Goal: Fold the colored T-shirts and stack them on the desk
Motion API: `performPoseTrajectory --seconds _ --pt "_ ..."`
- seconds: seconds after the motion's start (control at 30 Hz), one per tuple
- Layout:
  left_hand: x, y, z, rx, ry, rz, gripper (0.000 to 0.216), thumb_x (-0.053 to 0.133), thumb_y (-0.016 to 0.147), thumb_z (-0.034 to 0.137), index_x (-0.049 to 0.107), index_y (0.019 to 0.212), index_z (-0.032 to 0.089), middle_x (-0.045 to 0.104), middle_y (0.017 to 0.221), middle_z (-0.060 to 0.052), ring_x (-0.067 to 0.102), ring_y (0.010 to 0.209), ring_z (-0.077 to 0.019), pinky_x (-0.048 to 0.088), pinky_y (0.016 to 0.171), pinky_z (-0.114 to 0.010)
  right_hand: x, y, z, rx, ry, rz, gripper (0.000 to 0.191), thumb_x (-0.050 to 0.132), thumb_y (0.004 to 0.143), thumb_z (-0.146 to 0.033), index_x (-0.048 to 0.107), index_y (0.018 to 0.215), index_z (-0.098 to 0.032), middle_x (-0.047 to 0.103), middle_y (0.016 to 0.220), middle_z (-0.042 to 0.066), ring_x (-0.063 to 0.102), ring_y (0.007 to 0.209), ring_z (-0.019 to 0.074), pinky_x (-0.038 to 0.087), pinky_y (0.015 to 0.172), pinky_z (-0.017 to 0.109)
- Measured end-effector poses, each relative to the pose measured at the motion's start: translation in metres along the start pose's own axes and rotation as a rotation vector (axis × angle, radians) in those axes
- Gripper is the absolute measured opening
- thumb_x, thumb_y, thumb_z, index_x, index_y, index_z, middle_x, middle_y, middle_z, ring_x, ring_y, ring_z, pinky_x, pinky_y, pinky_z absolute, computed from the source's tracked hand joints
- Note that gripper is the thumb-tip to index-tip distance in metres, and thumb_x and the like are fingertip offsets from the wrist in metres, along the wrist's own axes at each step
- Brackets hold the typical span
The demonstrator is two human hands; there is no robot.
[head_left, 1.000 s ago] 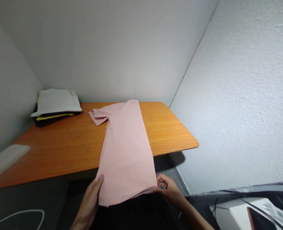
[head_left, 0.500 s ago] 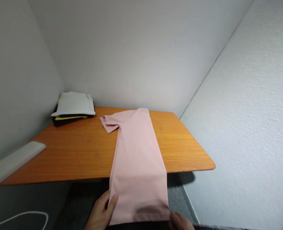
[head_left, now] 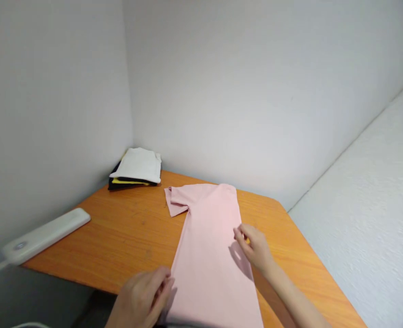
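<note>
A pink T-shirt (head_left: 211, 246), folded lengthwise into a long strip, lies on the orange wooden table (head_left: 126, 228) with one sleeve sticking out to the left at the far end. My left hand (head_left: 143, 298) rests at the strip's left edge near the table's front, its fingers curled against the cloth. My right hand (head_left: 254, 246) sits at the strip's right edge about halfway along, thumb and fingers pinching the fabric there.
A stack of folded clothes (head_left: 136, 169), white on top with yellow and black beneath, sits in the far left corner. A long white device (head_left: 46, 235) lies along the table's left edge. Grey walls close in on the left, back and right.
The view swung up and to the left. My right hand moved from the shirt's hanging hem up to the middle of its right edge; my left hand rose with the shirt's near end.
</note>
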State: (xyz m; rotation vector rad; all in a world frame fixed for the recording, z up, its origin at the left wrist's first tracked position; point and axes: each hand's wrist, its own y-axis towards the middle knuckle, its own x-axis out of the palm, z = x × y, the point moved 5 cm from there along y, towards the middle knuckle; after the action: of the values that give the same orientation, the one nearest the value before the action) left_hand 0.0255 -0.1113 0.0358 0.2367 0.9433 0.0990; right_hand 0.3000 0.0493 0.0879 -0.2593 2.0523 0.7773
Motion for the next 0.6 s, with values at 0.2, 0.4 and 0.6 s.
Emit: performPoseTrajectory --seconds 0.2,0.4,0.6 --pt "-0.026 0.147 -0.027 -0.164 0.131 0.093 0.027 0.038 0.097 0.033 0.062 0.099 0.02 0.071 0.099 -0.008 0.065 0.09 -0.0206 0.043 0.076 -0.028 0.061 0.158 0.038 0.033 0.024 -0.042 0.023 0.041 0.096 -0.035 0.058 0.092 -0.02 0.066 0.092 0.006 0.059 0.087 0.0184 0.044 0.077 0.029" --pt "-0.026 0.253 -0.102 -0.436 0.245 0.058 0.048 0.03 0.099 0.037 0.068 0.098 0.008 0.07 0.108 -0.023 0.065 0.104 -0.0281 0.044 0.083 -0.033 0.119 0.224 0.064 0.1 -0.039 -0.119 0.027 0.04 0.097 -0.025 0.065 0.103 -0.016 0.069 0.106 0.011 0.061 0.098 0.0195 0.042 0.085 0.029" --pt "-0.011 0.303 -0.135 -0.547 0.229 0.021 0.063 0.03 0.094 0.054 0.072 0.077 0.01 0.074 0.089 -0.025 0.069 0.095 -0.0338 0.049 0.074 -0.036 0.156 0.235 0.087 0.173 -0.133 -0.183 0.023 0.05 0.092 -0.026 0.07 0.095 -0.016 0.069 0.105 0.013 0.058 0.103 0.0241 0.039 0.089 0.034"
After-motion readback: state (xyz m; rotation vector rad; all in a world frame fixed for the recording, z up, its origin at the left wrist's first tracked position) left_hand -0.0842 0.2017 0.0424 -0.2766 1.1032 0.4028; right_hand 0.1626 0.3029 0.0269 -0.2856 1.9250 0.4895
